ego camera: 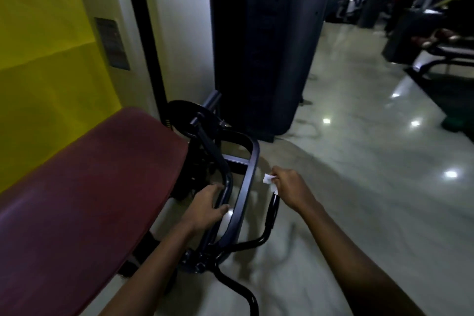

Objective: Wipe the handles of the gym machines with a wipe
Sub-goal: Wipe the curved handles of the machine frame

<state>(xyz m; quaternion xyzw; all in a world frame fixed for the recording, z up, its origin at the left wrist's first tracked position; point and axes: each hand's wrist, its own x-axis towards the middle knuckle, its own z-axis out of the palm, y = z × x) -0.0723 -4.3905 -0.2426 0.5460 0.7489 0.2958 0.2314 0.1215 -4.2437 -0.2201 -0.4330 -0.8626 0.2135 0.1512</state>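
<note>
One wipe [269, 181]: small, white, crumpled, pinched in the fingers [278, 177] of the right hand [291, 188], sticking out on their left side
Right hand: curled round the wipe, at the top end of the black handle [272, 215], which runs down and away below the fingers; whether the wipe touches the handle cannot be told
Left hand [205, 204]: fingers [215, 187] wrapped over a dark curved frame bar [227, 182], thumb beneath it, clamped on that bar
Frame loop [246, 182]: a second dark bar, lying between the two hands, just right of the left fingers and left of the wipe
Lower bar [238, 287]: black, bent tube, nearer the person than both sets of fingers, joined to the handle at a hub
Seat pad [89, 187]: maroon, padded, left of the left fingers, close beside the wrist
Weight-stack shroud [266, 46]: tall, dark, well beyond the fingers
Wall [46, 46]: yellow and white, far left, past the pad
Floor [359, 161]: pale, glossy, with bright light spots, under and to the right of the right fingers
Other machines [431, 41]: dark, blurred, far off to the right
</note>
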